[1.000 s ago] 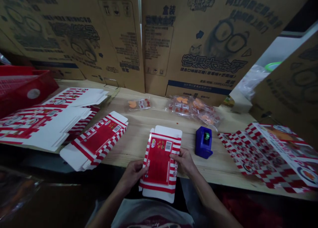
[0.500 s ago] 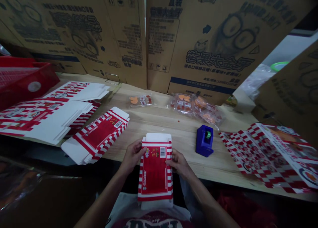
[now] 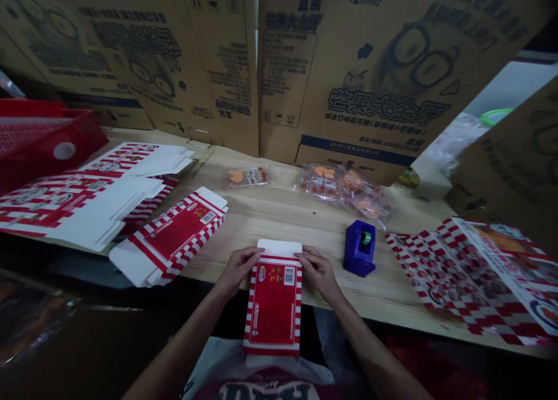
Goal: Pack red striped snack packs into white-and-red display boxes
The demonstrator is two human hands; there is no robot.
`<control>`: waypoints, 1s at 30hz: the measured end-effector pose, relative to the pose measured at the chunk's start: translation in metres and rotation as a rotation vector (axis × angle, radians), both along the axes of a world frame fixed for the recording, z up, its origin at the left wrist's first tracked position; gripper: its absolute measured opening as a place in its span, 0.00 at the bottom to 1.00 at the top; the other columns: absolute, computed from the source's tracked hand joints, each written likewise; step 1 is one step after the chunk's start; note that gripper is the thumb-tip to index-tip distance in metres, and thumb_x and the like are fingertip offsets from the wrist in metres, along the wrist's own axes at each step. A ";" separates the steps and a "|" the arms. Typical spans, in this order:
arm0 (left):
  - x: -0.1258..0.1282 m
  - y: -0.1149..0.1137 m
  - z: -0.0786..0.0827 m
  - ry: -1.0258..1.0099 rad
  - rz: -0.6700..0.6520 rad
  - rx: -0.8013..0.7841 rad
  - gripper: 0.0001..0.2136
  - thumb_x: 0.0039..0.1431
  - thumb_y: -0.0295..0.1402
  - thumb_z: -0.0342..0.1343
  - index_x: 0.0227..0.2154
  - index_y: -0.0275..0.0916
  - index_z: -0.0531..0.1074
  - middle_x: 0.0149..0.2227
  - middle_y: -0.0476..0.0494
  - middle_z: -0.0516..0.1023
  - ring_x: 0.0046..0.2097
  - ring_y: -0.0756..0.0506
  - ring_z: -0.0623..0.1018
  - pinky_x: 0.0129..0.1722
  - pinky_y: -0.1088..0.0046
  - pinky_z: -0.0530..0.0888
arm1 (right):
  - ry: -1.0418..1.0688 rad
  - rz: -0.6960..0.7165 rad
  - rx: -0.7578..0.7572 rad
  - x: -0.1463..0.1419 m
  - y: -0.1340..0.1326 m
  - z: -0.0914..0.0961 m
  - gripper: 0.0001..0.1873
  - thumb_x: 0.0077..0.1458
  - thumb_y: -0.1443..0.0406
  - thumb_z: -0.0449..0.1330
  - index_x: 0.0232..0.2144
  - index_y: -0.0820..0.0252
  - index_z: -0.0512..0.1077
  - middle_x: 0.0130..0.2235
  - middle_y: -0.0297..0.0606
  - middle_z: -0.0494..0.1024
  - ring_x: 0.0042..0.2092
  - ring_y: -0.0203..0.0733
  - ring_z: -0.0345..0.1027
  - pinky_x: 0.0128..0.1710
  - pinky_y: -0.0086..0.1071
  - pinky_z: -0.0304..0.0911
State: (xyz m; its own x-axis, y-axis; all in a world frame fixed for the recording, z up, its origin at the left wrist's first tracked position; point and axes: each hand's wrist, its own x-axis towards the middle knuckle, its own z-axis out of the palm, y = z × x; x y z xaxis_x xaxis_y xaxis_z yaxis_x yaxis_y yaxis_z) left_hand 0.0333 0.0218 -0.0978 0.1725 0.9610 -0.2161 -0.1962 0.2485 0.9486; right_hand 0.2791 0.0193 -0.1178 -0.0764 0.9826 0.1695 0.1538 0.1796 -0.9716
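A flat red-and-white carton (image 3: 274,307) with a barcode lies face up over the table's front edge, its lower end against my shirt. Its white end flap (image 3: 279,248) points away from me. My left hand (image 3: 240,267) pinches the carton's upper left corner beside the flap. At the upper right corner, my right hand (image 3: 319,270) has thumb and fingers closed on the edge. To the left rests a small stack of matching flat cartons (image 3: 178,228). A blue tape dispenser (image 3: 359,249) stands right of my right hand.
Clear packets with orange pieces (image 3: 322,182) lie toward the back, with a single packet (image 3: 248,176) left of them. Larger printed card sheets (image 3: 126,193) and a red bin (image 3: 82,135) are at left. Checkered printed card (image 3: 471,272) stands at right. Cardboard boxes (image 3: 279,144) wall the back.
Both hands have slid from the carton's sides up to its top corners by the flap. The carton sits slightly lower in view.
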 end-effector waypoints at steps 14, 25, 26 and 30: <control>0.012 0.021 0.002 0.032 0.022 -0.022 0.09 0.39 0.32 0.63 0.27 0.34 0.76 0.25 0.48 0.77 0.27 0.49 0.74 0.27 0.76 0.69 | 0.104 0.174 -0.189 0.007 0.007 0.015 0.12 0.49 0.56 0.66 0.32 0.58 0.76 0.32 0.36 0.78 0.34 0.39 0.72 0.35 0.31 0.67; 0.000 0.003 0.006 0.370 -0.078 0.287 0.10 0.52 0.36 0.59 0.32 0.35 0.79 0.32 0.43 0.78 0.34 0.47 0.76 0.32 0.74 0.71 | -0.063 0.109 -0.182 0.002 -0.010 0.022 0.13 0.51 0.55 0.63 0.31 0.59 0.77 0.36 0.43 0.82 0.38 0.46 0.76 0.40 0.37 0.70; 0.000 0.003 0.007 0.406 -0.087 0.322 0.10 0.52 0.36 0.59 0.33 0.35 0.79 0.32 0.43 0.78 0.33 0.47 0.77 0.31 0.75 0.71 | -0.070 0.097 -0.197 0.002 -0.009 0.024 0.13 0.49 0.55 0.65 0.30 0.59 0.76 0.35 0.42 0.81 0.37 0.45 0.76 0.39 0.36 0.70; 0.002 0.006 0.015 0.570 -0.117 0.434 0.07 0.54 0.33 0.55 0.29 0.36 0.77 0.28 0.45 0.78 0.29 0.49 0.75 0.29 0.77 0.69 | -0.080 0.058 -0.272 0.002 -0.004 0.034 0.15 0.42 0.60 0.69 0.34 0.59 0.74 0.33 0.39 0.81 0.36 0.45 0.76 0.35 0.34 0.70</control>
